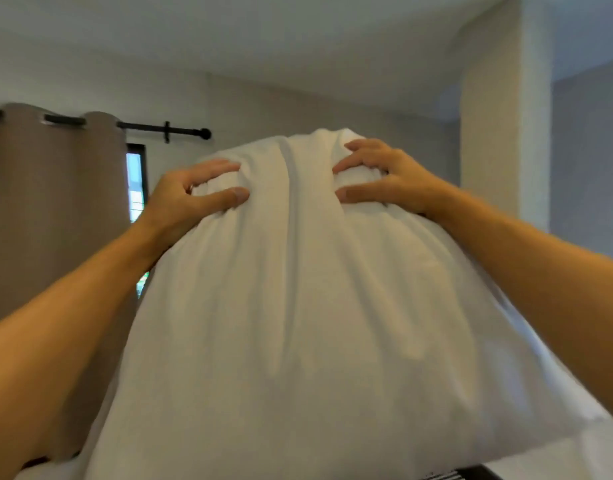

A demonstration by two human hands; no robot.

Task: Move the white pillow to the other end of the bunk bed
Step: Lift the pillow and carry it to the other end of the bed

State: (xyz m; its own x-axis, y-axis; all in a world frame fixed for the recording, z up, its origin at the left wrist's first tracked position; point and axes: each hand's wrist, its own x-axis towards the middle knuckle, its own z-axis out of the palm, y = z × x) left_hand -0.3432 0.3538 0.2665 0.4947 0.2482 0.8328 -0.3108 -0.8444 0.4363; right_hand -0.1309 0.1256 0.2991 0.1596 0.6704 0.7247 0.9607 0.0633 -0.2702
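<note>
The white pillow (pixel 298 289) is up in the air at chest height, filling the space in front of the curtain (pixel 52 209). The left hand (pixel 190 195) and right hand (pixel 391 178) each clench a fistful of its top edge. The bed is barely visible below, I think. Best to keep both grips tight and carry it level so the bottom doesn't drag.
</note>
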